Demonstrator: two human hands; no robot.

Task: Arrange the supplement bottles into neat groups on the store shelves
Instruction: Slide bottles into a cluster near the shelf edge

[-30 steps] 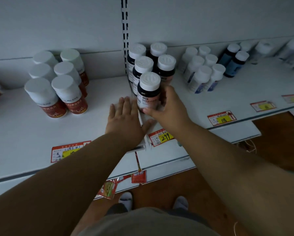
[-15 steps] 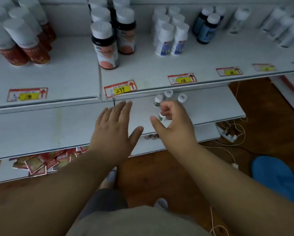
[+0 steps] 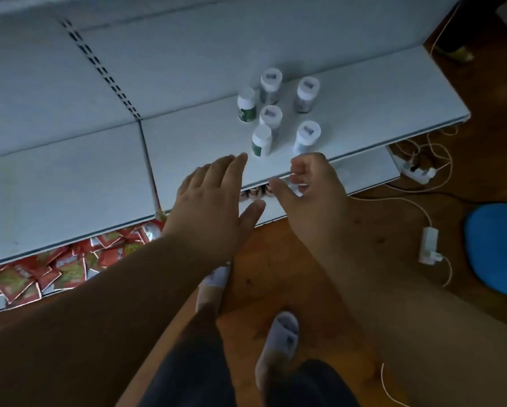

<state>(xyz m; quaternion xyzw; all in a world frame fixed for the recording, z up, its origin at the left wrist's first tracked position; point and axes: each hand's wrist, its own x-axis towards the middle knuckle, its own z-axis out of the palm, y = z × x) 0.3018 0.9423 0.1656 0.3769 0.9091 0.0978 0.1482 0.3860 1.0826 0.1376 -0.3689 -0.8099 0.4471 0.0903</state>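
Head view, one low white shelf (image 3: 363, 92), looked down upon. Item: six small supplement bottles (image 3: 271, 113), white-capped, stood upright in a loose cluster towards the right part of the shelf. Two carried green labels: one at the left of the cluster (image 3: 246, 104), one at the front (image 3: 262, 140). Four paler bottles, each with a grey mark on its cap, stood in two rough columns beside them; their labels were too blurred to read.

Item: left hand (image 3: 214, 201), fingers straight and spread, palm down above the front edge of the shelf, fingertips just short of the front green-labelled bottle, holding nothing.

Item: right hand (image 3: 311, 192), fingers loosely curled, thumb out to the left, above the shelf lip just in front of the cluster; it appeared to hold nothing, though motion blur obscured the fingertips.

Item: red sachets (image 3: 55, 265), heaped on the lower shelf at left.

Item: wooden floor (image 3: 290, 259), with white cables (image 3: 416, 201) and a blue cushion (image 3: 499, 248) at right.
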